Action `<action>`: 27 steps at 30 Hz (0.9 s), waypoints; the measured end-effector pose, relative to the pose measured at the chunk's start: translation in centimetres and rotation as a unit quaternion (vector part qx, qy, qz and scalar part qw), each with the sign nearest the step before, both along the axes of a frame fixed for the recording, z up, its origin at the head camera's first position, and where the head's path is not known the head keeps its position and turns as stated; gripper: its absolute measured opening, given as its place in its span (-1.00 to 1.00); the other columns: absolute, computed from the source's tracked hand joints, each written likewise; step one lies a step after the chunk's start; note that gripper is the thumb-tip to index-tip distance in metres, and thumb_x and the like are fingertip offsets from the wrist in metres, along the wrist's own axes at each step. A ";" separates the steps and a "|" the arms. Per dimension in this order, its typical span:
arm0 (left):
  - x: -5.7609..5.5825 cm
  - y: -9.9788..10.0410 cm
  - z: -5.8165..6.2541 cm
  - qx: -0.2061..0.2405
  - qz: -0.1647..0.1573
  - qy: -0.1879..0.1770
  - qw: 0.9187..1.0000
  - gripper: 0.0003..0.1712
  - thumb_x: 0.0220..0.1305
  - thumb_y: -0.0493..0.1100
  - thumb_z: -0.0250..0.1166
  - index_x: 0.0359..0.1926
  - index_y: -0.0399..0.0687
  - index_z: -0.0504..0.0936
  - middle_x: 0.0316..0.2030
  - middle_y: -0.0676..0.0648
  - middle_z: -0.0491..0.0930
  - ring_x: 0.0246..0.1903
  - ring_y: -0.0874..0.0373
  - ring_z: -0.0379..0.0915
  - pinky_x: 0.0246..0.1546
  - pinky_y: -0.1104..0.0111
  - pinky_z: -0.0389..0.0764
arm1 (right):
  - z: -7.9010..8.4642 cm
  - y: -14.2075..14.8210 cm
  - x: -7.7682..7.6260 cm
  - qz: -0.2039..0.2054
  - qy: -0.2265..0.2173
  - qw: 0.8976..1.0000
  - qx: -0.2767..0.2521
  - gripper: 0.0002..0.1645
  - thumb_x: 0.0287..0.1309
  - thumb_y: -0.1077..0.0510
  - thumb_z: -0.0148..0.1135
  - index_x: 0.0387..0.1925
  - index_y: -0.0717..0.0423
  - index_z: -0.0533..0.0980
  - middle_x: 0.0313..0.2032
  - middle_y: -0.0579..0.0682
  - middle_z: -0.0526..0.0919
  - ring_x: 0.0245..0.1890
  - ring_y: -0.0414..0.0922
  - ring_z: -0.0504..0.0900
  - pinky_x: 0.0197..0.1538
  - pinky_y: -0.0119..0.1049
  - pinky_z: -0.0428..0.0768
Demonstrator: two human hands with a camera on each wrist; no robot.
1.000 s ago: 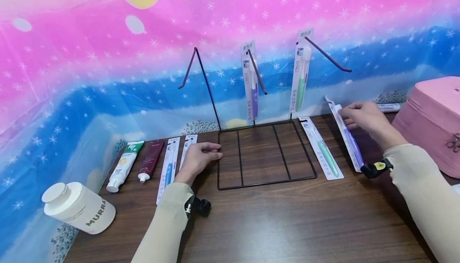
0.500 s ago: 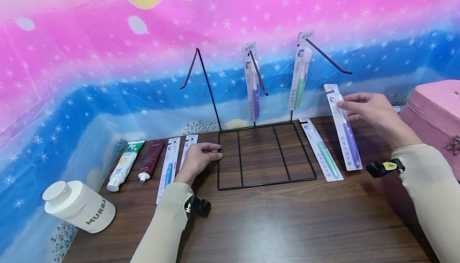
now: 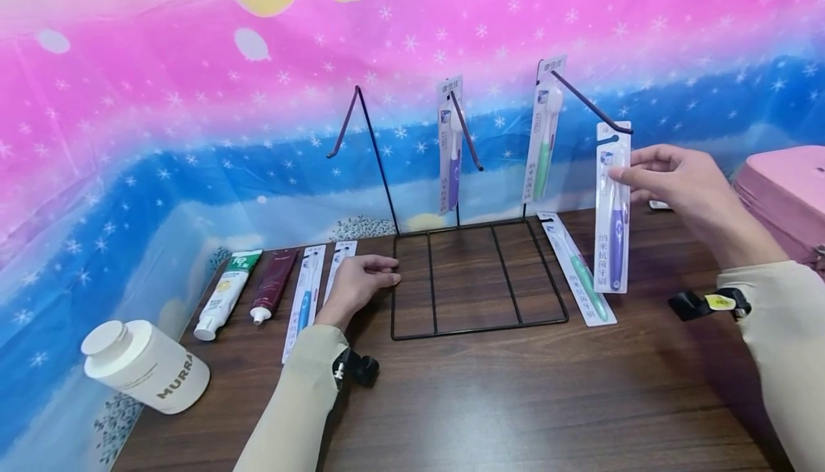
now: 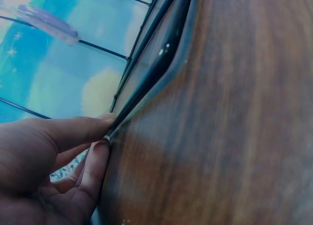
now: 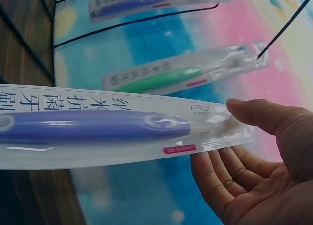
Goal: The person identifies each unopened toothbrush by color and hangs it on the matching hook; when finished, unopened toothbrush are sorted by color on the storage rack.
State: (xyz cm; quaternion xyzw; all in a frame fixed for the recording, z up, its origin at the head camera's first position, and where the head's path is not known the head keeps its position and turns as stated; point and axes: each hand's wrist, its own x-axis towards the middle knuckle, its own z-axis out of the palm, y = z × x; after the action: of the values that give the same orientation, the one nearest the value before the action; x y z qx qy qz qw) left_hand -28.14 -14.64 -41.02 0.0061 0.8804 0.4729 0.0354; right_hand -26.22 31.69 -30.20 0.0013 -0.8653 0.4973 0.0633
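Note:
My right hand (image 3: pixel 686 185) pinches a packaged purple toothbrush (image 3: pixel 617 243) near its upper end, thumb in front and fingers behind. The pack hangs upright, its slotted top overlapping the tip of the rack's right hook (image 3: pixel 593 108) in the head view. With thumb and forefinger my left hand (image 3: pixel 357 286) pinches the left edge of the black wire rack (image 3: pixel 480 329), as the left wrist view shows. Another purple toothbrush pack (image 3: pixel 454 178) hangs on the middle hook, and a green one (image 3: pixel 541 150) far in on the right hook. The left hook (image 3: pixel 344 124) is bare.
A green toothbrush pack (image 3: pixel 580 275) lies right of the rack. On the left are a blue toothbrush pack (image 3: pixel 305 300), another pack partly behind my hand, a maroon tube (image 3: pixel 273 282), a toothpaste tube (image 3: pixel 225 293) and a white bottle (image 3: pixel 151 368). A pink case (image 3: pixel 783 193) stands right.
My right hand has lifted the purple toothbrush pack off the table and brought it up and upright toward the right hook. The left hand has stayed at the rack's edge.

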 end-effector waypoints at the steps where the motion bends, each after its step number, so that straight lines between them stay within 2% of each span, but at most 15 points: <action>1: 0.0 0.0 0.0 0.000 0.000 0.000 1.000 -0.72 0.17 -0.18 0.43 -0.06 0.02 0.73 -0.23 -0.01 0.68 -0.22 0.11 0.57 -0.13 0.20 0.53 | 0.2 -0.1 0.2 0.003 0.008 1.000 -0.002 -0.34 0.11 -0.25 0.33 0.11 0.02 0.43 -0.23 -0.22 0.68 -0.31 -0.15 0.70 -0.23 -0.37 0.45; 5: 0.0 -0.1 0.0 0.000 0.000 -0.003 1.000 -0.72 0.17 -0.17 0.43 -0.06 0.03 0.73 -0.20 -0.01 0.67 -0.21 0.11 0.56 -0.12 0.20 0.52 | 1.1 -0.6 0.8 0.021 0.040 0.998 -0.035 -0.45 0.13 -0.09 0.38 0.06 0.08 0.45 -0.22 -0.13 0.69 -0.32 -0.14 0.71 -0.23 -0.48 0.54; 11: 0.0 -0.1 0.1 -0.001 0.000 0.000 1.000 -0.71 0.17 -0.17 0.42 -0.05 0.03 0.72 -0.18 -0.02 0.66 -0.20 0.11 0.56 -0.11 0.18 0.52 | 2.3 -1.3 1.9 0.024 0.068 0.995 -0.071 -0.48 0.11 0.03 0.42 0.05 0.12 0.47 -0.18 -0.03 0.70 -0.29 -0.14 0.71 -0.18 -0.47 0.51; 21: 0.1 0.0 0.2 -0.001 0.002 0.006 1.000 -0.72 0.17 -0.17 0.42 -0.06 0.02 0.73 -0.17 -0.02 0.67 -0.19 0.12 0.57 -0.11 0.19 0.52 | 4.0 -1.8 4.0 0.012 0.111 0.992 -0.063 -0.49 0.13 0.07 0.40 0.09 0.08 0.48 -0.11 -0.01 0.68 -0.22 -0.15 0.67 -0.14 -0.50 0.41; 24: 0.1 0.0 0.2 0.000 0.001 0.007 1.000 -0.72 0.17 -0.18 0.42 -0.06 0.02 0.73 -0.17 -0.02 0.67 -0.20 0.12 0.57 -0.13 0.20 0.52 | 4.5 -1.8 4.7 0.004 0.126 0.990 -0.069 -0.51 0.13 0.11 0.40 0.09 0.10 0.48 -0.11 -0.02 0.67 -0.19 -0.15 0.65 -0.13 -0.52 0.41; 27: 0.0 0.0 0.2 0.002 -0.002 0.006 1.000 -0.72 0.17 -0.18 0.42 -0.05 0.01 0.72 -0.18 -0.01 0.67 -0.20 0.12 0.58 -0.13 0.20 0.53 | 5.1 -1.7 5.4 0.005 0.155 0.983 -0.100 -0.53 0.12 0.21 0.40 0.07 0.17 0.49 -0.13 0.01 0.66 -0.17 -0.13 0.61 -0.14 -0.57 0.47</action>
State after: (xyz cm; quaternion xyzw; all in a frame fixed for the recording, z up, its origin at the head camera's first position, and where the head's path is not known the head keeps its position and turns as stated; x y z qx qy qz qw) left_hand -28.10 -14.66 -40.85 0.0107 0.8798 0.4743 0.0310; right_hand -20.78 29.95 -25.14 0.0766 -0.7907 0.5756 0.1941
